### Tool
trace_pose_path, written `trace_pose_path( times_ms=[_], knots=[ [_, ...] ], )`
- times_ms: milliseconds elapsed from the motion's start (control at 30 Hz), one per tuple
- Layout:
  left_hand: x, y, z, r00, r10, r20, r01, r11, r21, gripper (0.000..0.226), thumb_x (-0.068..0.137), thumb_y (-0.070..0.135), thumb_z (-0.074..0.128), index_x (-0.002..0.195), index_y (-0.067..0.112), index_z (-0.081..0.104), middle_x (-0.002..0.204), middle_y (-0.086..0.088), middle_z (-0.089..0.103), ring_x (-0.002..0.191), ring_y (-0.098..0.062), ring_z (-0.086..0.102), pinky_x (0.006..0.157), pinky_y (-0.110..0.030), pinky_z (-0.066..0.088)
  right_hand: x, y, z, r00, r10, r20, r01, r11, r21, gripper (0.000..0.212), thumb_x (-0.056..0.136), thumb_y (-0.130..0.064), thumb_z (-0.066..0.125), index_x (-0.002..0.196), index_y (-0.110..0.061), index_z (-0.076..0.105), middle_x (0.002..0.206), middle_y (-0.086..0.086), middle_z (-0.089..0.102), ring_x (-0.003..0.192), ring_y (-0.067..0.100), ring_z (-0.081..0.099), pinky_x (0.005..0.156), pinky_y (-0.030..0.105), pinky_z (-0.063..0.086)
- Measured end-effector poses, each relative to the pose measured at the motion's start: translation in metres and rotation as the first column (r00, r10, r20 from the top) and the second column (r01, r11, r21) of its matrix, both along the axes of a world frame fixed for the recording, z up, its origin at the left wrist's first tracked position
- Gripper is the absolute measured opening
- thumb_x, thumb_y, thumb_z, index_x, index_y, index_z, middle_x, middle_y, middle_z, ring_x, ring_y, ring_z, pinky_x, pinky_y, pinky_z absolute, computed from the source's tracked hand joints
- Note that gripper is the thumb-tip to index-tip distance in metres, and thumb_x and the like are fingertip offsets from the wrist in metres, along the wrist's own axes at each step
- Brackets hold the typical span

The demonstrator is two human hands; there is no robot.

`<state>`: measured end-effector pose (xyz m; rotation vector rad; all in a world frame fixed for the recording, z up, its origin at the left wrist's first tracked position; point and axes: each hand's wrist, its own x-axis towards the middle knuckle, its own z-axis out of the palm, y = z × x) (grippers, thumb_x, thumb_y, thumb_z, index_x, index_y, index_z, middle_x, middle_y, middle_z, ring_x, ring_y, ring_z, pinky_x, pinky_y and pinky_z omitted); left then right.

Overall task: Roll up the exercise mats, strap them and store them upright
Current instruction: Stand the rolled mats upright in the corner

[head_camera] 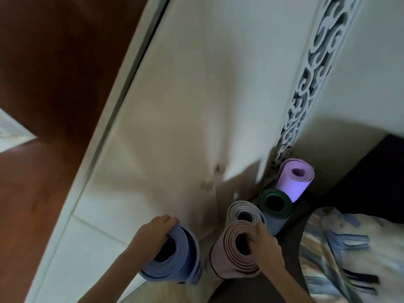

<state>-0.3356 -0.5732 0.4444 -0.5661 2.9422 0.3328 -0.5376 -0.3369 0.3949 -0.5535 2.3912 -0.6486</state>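
Several rolled mats stand upright in a row along a white wardrobe. My left hand (153, 232) grips the top rim of a blue rolled mat (175, 263), thumb inside its core. My right hand (264, 243) holds the top edge of a pink rolled mat (231, 254), fingers curled into its centre. Behind the pink one stand a grey rolled mat (242, 213), a dark green rolled mat (275, 202) and a purple rolled mat (295, 178) in the corner. A dark strap shows low on the blue and pink mats.
The white wardrobe doors (175, 127) with two small round knobs (215, 177) stand right behind the mats. A patterned trim strip (310, 73) runs up the wall. A bed with a striped cover (349, 248) lies at the right. Brown wood surface (43, 84) is at the left.
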Motion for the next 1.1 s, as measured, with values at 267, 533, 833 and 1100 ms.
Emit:
trace_pose_path(
  times_ms=[267,533,833,1100],
  knots=[
    [-0.088,-0.005,-0.071,0.938,-0.258,0.231,0.273,0.962,-0.031,0.082,0.026,0.025,0.091,0.091,0.03,0.042,0.073,0.011,0.057,0.056,-0.009,0.057,0.043,-0.017,0.037,-0.016,-0.032,-0.041,0.991,0.097,0.092,-0.1,0.995,0.029,0.038,0.093,-0.021,0.049,0.13,-0.02,0.039,0.109,0.005,0.064,0.099,0.027,0.063,0.076,0.034,0.047],
    [-0.134,-0.029,-0.145,0.875,-0.378,0.302,0.41,0.911,-0.049,0.096,0.009,0.02,0.088,0.094,0.026,0.044,0.08,0.004,0.064,0.084,-0.018,0.043,0.052,-0.033,0.055,-0.013,-0.035,-0.104,0.928,-0.023,0.372,0.028,1.0,-0.008,0.051,0.092,-0.016,0.057,0.139,-0.022,0.039,0.101,-0.002,0.055,0.087,0.015,0.052,0.066,0.02,0.038],
    [-0.174,-0.031,-0.192,0.832,-0.449,0.327,0.511,0.849,-0.134,0.078,0.029,0.009,0.094,0.104,0.016,0.074,0.109,-0.006,0.071,0.105,-0.024,0.068,0.085,-0.048,0.053,-0.003,-0.048,-0.134,0.986,0.019,0.166,-0.036,0.995,0.097,0.068,0.089,-0.015,0.065,0.142,-0.025,0.024,0.104,-0.004,0.054,0.104,0.017,0.053,0.099,0.031,0.034],
    [-0.209,-0.019,-0.181,0.835,-0.394,0.383,0.39,0.916,0.094,0.07,0.099,0.009,0.034,0.154,0.016,-0.009,0.162,-0.002,-0.007,0.149,-0.019,-0.009,0.119,-0.044,-0.007,-0.001,-0.05,-0.145,0.952,-0.161,0.261,0.175,0.984,-0.029,0.053,0.084,-0.011,0.067,0.117,-0.035,0.033,0.066,-0.006,0.043,0.06,0.011,0.043,0.053,0.024,0.034]
  ],
)
